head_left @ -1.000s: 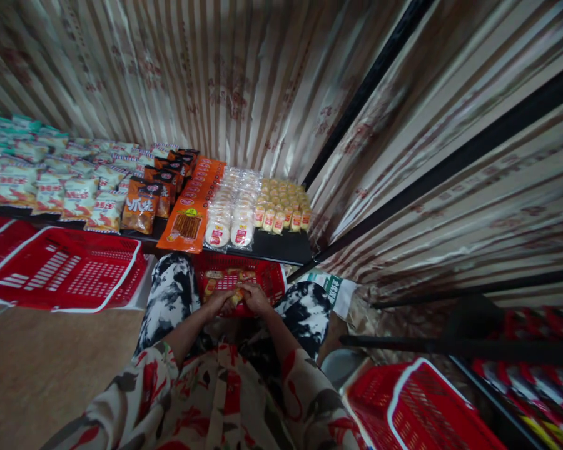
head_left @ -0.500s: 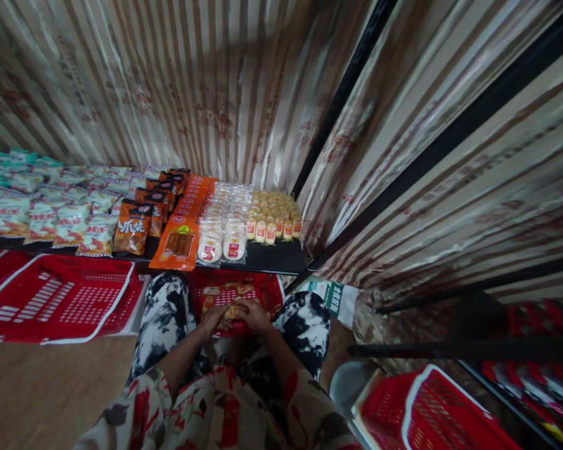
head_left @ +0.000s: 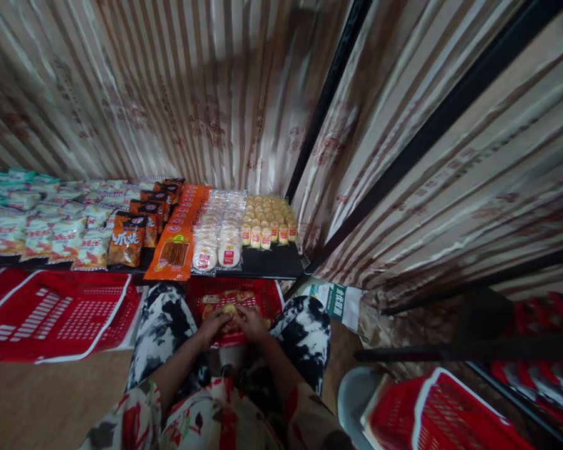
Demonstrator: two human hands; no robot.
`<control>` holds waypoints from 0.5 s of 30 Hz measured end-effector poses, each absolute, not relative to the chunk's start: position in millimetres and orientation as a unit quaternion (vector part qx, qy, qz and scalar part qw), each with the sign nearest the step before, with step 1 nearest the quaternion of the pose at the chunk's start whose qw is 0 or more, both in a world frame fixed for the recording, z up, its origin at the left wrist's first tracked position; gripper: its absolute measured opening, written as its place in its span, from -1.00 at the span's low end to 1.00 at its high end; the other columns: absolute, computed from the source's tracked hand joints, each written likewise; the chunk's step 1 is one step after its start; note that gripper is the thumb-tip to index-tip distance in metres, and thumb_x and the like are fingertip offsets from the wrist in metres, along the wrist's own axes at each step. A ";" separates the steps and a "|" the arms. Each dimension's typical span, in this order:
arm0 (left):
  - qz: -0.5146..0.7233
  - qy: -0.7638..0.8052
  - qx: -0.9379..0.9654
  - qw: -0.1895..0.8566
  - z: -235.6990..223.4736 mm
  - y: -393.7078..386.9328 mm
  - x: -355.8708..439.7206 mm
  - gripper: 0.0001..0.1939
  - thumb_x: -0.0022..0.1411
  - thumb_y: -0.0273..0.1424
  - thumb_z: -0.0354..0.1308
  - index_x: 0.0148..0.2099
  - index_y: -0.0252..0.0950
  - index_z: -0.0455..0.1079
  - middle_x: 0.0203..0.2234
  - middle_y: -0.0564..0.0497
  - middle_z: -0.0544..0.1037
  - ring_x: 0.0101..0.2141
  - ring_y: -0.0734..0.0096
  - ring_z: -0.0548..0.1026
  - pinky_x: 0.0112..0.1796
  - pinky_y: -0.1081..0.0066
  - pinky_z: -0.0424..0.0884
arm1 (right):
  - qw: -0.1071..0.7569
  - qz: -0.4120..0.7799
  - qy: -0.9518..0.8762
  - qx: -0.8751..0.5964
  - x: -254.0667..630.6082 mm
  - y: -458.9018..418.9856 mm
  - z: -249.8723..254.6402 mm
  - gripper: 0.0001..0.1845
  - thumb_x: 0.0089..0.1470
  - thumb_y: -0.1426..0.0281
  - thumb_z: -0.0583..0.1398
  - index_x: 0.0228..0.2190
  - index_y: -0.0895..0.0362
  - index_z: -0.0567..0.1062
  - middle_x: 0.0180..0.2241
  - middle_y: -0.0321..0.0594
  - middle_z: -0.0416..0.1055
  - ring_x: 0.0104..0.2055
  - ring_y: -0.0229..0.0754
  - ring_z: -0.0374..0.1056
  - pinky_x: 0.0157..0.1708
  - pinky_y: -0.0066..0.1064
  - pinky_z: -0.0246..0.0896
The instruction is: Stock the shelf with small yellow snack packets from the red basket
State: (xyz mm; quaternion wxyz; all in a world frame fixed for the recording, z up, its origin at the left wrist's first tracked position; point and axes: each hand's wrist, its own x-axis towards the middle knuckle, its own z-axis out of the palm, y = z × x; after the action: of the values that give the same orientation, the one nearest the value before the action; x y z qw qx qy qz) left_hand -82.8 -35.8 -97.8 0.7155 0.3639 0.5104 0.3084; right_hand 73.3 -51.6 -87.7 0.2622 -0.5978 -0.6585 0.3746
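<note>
Left fingers (head_left: 223, 317), right fingers (head_left: 241, 316) gripping small yellow packet (head_left: 229, 309), lower part hidden.

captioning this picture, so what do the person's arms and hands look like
The left hand and right hand are bare, with no gloves visible. The forearms are bare too, below light sleeves printed with red and dark leaf-like shapes.

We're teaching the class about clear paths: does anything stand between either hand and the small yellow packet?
Nothing visible does: the left hand and right hand meet at the yellow packet, over the red basket.
</note>
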 end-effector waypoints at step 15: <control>0.363 0.513 0.371 0.684 -55.1 -22.3 -49.8 -0.83 -0.11 -0.39 0.24 -0.46 -0.34 0.33 -0.67 0.15 0.37 -0.67 0.60 0.31 -0.59 0.55 0.22 | 0.300 0.404 -0.568 -0.651 90.0 -47.4 -50.1 -0.75 0.03 0.27 0.14 -0.24 0.01 0.53 -0.32 -0.23 0.53 -0.30 -0.13 0.41 -0.32 -0.43 0.20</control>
State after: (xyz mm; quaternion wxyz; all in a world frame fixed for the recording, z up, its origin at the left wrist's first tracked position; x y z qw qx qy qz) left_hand -49.8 -22.3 -55.1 0.6837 0.3715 0.5130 0.3626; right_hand 90.0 -47.4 -50.1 0.3000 -0.6514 -0.5676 0.4044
